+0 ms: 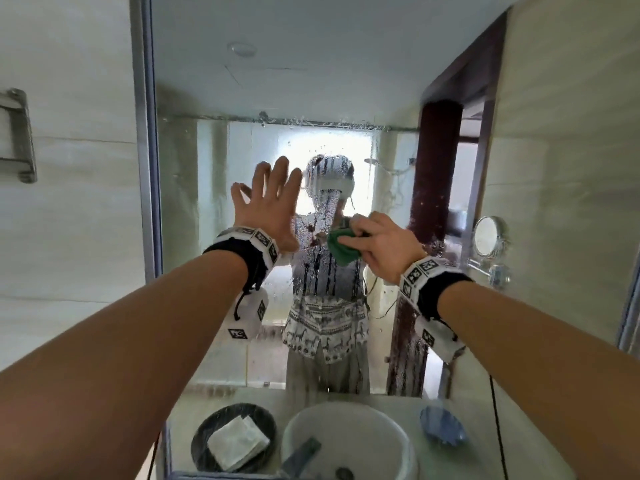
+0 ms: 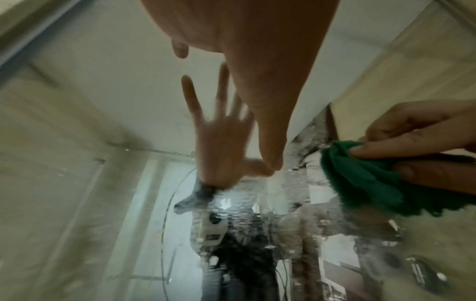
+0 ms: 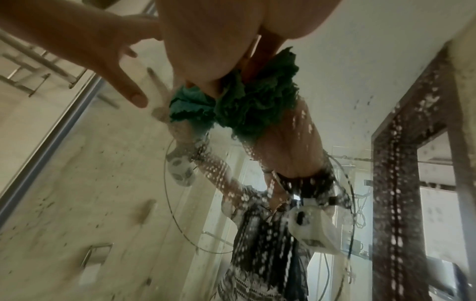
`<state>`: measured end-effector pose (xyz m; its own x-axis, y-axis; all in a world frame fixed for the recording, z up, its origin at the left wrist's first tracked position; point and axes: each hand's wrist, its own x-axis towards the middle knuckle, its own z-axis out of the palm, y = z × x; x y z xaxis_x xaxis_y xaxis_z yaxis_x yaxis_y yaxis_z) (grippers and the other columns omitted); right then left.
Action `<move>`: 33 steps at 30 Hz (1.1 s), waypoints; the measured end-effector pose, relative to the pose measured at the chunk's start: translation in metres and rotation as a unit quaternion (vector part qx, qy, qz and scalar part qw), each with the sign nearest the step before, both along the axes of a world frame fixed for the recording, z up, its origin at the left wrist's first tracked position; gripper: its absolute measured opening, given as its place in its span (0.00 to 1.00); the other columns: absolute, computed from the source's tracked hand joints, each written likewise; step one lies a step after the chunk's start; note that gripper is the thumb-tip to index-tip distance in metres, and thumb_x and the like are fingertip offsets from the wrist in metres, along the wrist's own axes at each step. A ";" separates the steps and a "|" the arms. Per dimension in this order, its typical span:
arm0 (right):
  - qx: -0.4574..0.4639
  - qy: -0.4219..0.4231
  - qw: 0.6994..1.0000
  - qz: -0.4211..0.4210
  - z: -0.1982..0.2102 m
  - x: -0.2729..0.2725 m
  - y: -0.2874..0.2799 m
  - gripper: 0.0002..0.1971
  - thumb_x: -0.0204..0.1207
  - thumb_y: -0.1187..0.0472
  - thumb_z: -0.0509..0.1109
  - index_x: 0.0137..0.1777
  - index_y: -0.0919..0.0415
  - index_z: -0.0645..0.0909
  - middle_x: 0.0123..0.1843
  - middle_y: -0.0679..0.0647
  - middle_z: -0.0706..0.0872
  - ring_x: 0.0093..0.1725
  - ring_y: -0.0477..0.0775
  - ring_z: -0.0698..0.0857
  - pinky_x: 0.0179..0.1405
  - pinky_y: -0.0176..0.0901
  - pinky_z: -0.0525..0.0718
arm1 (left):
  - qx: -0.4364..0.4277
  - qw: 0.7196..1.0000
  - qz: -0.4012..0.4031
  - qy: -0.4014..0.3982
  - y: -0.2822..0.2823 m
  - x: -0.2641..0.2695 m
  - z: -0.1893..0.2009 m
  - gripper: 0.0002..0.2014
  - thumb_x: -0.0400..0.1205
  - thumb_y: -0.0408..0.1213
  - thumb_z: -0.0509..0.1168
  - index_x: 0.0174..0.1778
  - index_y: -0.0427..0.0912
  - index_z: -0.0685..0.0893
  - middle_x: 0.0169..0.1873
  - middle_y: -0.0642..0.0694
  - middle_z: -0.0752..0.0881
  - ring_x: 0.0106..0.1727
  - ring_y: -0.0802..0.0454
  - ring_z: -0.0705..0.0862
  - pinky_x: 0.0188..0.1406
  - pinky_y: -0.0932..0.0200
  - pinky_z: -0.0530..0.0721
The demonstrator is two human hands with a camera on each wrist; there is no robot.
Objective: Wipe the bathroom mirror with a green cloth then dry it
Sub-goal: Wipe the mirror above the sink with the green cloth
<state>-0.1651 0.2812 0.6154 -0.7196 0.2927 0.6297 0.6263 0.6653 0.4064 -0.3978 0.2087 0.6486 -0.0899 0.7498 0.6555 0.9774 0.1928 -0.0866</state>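
Observation:
The bathroom mirror (image 1: 214,161) fills the wall ahead, its middle streaked with water drops and runs. My right hand (image 1: 381,242) grips a bunched green cloth (image 1: 341,247) and holds it against the wet glass at the centre. The cloth (image 2: 365,179) (image 3: 252,106) shows crumpled in both wrist views, its reflection right under it. My left hand (image 1: 270,202) is spread flat with straight fingers on the mirror (image 2: 103,101), just left of the cloth; its thumb tip (image 2: 273,160) meets its own reflection.
Below the mirror stands a white basin (image 1: 346,441). A dark dish holding a folded white cloth (image 1: 239,441) sits to its left, a blue dish (image 1: 443,426) to its right. A round swivel mirror (image 1: 490,237) juts from the right wall, a metal rack (image 1: 17,133) from the left.

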 end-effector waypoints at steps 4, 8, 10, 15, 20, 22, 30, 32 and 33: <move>-0.003 -0.043 0.999 -0.013 0.019 -0.001 0.000 0.22 0.81 0.59 0.66 0.73 0.40 0.77 0.60 0.43 0.78 0.61 0.51 0.74 0.35 0.26 0.64 | -0.021 0.999 0.033 -0.039 -0.028 -0.028 0.007 0.71 0.62 0.61 0.81 0.84 0.53 0.31 0.82 0.45 0.25 0.83 0.37 0.29 0.74 0.19 0.42; -0.018 0.118 0.992 -0.048 0.046 -0.007 0.002 0.17 0.83 0.57 0.60 0.68 0.48 0.83 0.63 0.48 0.80 0.62 0.56 0.78 0.55 0.49 0.86 | -0.058 0.997 0.045 -0.035 -0.026 -0.051 0.009 0.75 0.57 0.65 0.81 0.83 0.54 0.27 0.80 0.44 0.22 0.83 0.36 0.28 0.74 0.17 0.52; -0.003 0.238 0.970 -0.042 0.063 -0.012 0.005 0.18 0.83 0.59 0.61 0.71 0.49 0.81 0.65 0.52 0.81 0.61 0.58 0.78 0.55 0.45 0.81 | -0.067 0.996 0.046 -0.030 -0.023 -0.054 0.005 0.76 0.58 0.64 0.81 0.82 0.54 0.25 0.79 0.44 0.19 0.82 0.36 0.26 0.74 0.18 0.53; -0.018 0.479 0.877 -0.037 0.099 -0.035 -0.002 0.18 0.82 0.62 0.62 0.71 0.52 0.79 0.65 0.53 0.79 0.59 0.59 0.78 0.48 0.47 0.80 | -0.049 0.997 0.054 -0.008 -0.018 -0.060 0.001 0.76 0.57 0.68 0.80 0.81 0.55 0.24 0.78 0.45 0.18 0.82 0.37 0.26 0.74 0.18 0.54; 0.062 0.290 0.952 -0.077 0.080 -0.061 0.004 0.23 0.82 0.58 0.64 0.76 0.45 0.73 0.68 0.50 0.76 0.64 0.60 0.75 0.44 0.49 0.84 | -0.043 0.998 0.054 0.004 -0.020 -0.060 0.001 0.76 0.57 0.68 0.80 0.82 0.55 0.26 0.79 0.45 0.20 0.83 0.37 0.28 0.73 0.19 0.59; 0.066 0.227 0.970 -0.063 0.062 -0.064 0.007 0.24 0.79 0.58 0.69 0.75 0.45 0.74 0.69 0.50 0.78 0.63 0.60 0.77 0.45 0.51 0.88 | -0.040 0.998 0.052 0.006 -0.021 -0.060 0.000 0.75 0.57 0.67 0.80 0.82 0.54 0.27 0.80 0.45 0.21 0.83 0.37 0.29 0.72 0.19 0.62; 0.116 -0.099 0.988 0.023 -0.005 -0.050 0.012 0.26 0.69 0.61 0.77 0.67 0.43 0.83 0.62 0.48 0.83 0.59 0.58 0.80 0.47 0.53 0.89 | -0.048 0.998 0.051 0.003 -0.025 -0.056 0.001 0.74 0.59 0.65 0.80 0.83 0.53 0.27 0.80 0.44 0.21 0.83 0.37 0.28 0.72 0.18 0.59; 0.107 -0.117 0.987 0.035 -0.008 -0.048 0.014 0.25 0.70 0.62 0.75 0.67 0.43 0.84 0.61 0.48 0.83 0.59 0.58 0.80 0.46 0.55 0.89 | -0.053 0.997 0.053 0.002 -0.025 -0.056 0.002 0.75 0.59 0.65 0.80 0.83 0.53 0.27 0.80 0.44 0.21 0.83 0.37 0.28 0.73 0.18 0.59; 0.107 -0.110 0.987 0.039 -0.007 -0.047 0.014 0.24 0.71 0.62 0.75 0.67 0.43 0.84 0.60 0.47 0.83 0.59 0.57 0.80 0.44 0.54 0.89 | -0.054 0.997 0.052 0.001 -0.025 -0.056 0.002 0.75 0.59 0.65 0.80 0.83 0.53 0.27 0.79 0.44 0.21 0.83 0.37 0.27 0.73 0.18 0.58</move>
<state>-0.2122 0.2955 0.6089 -0.8606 0.1078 0.4977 0.4577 0.5922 0.6632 -0.4540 0.1837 0.6505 -0.1693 0.8033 0.5710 0.9525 0.2822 -0.1146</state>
